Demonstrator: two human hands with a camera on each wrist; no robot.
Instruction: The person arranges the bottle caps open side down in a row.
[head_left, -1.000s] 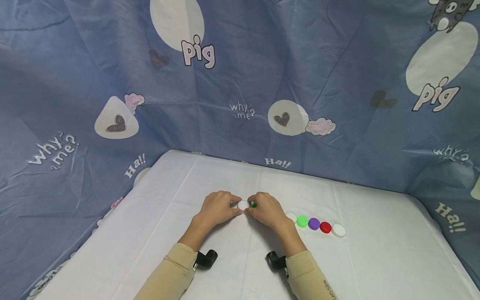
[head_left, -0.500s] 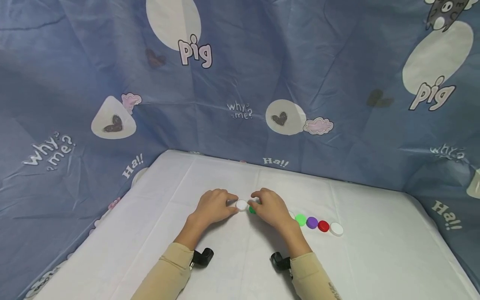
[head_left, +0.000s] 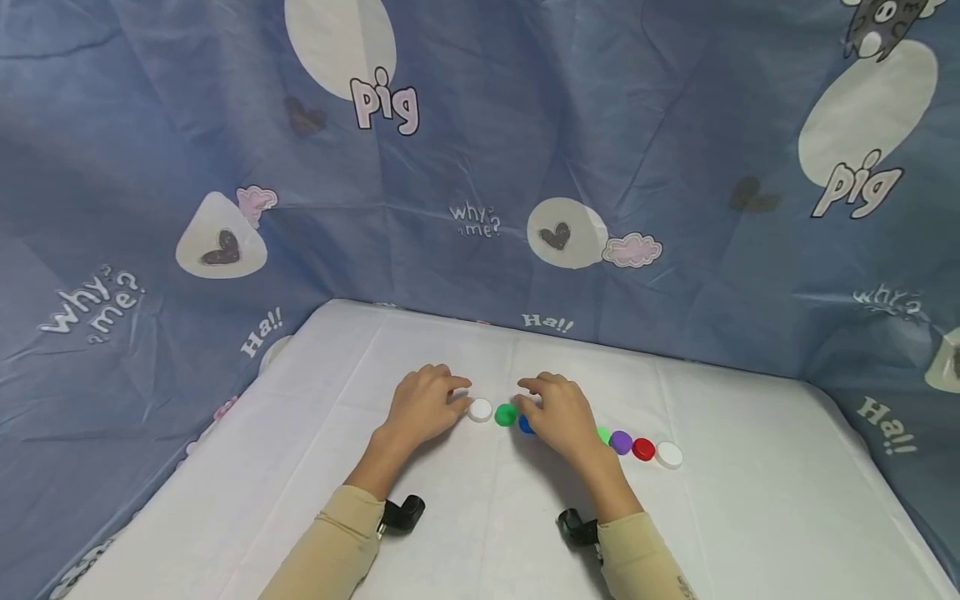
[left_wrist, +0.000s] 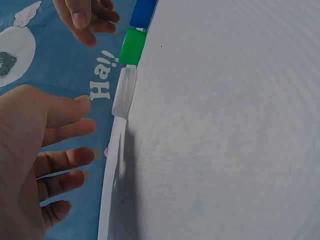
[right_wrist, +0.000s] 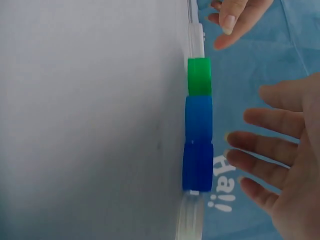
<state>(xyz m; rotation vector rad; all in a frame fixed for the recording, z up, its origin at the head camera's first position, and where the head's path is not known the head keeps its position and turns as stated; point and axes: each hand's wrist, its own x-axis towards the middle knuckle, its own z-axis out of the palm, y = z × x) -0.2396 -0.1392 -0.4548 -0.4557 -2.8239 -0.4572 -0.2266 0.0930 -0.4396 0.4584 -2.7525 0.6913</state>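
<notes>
My left hand (head_left: 427, 406) is beside a white bottle cap (head_left: 480, 410), its thumb and fingers relaxed and apart. In the left wrist view, a gap shows between those fingers and the white cap (left_wrist: 124, 92). A green cap (head_left: 506, 415) follows to the right, then a blue cap (head_left: 527, 424) partly covered by my right hand (head_left: 561, 412). The right wrist view shows two blue caps, a lighter one (right_wrist: 199, 119) and a darker one (right_wrist: 198, 166), below the green cap (right_wrist: 199, 76). My right hand's fingers are spread loosely and hold nothing.
The row continues right with a light green cap (head_left: 603, 435) partly hidden by the right wrist, a purple cap (head_left: 621, 442), a red cap (head_left: 643, 449) and a white cap (head_left: 669, 455). A white cloth (head_left: 420, 550) covers the table; a blue printed curtain (head_left: 450, 275) hangs behind.
Both hands have let go of the left white cap. My right hand has moved right, uncovering the green cap and part of a blue one. The left hand has drawn slightly left.
</notes>
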